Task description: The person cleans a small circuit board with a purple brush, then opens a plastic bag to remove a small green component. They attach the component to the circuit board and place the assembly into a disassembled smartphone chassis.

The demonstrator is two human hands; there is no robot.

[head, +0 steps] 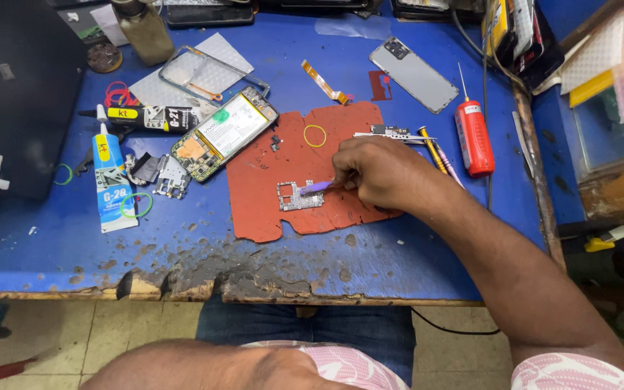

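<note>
A person is sitting at a worn blue worktop (413, 238), seen from above. The right hand (380, 173) is reaching in from the right, its fingers closing narrowly around a small purple tool (317, 187) whose tip is touching a small circuit board (297, 196). That board is lying flat on a ragged red mat (269, 202) in the middle of the worktop. The left hand is not showing; only a bare forearm (204, 368) is crossing the bottom edge, so I cannot tell its state.

A yellow rubber band (315, 135) is lying on the mat above the board. Just left of the mat, an opened phone (222, 135) is lying tilted, its battery showing. Further left, a black glue tube (146, 117) and a white glue tube (112, 180) are lying near each other. A grey phone back cover (414, 74) is lying well apart at the upper right, and a red bottle with a needle tip (474, 136) is lying just right of the hand.
</note>
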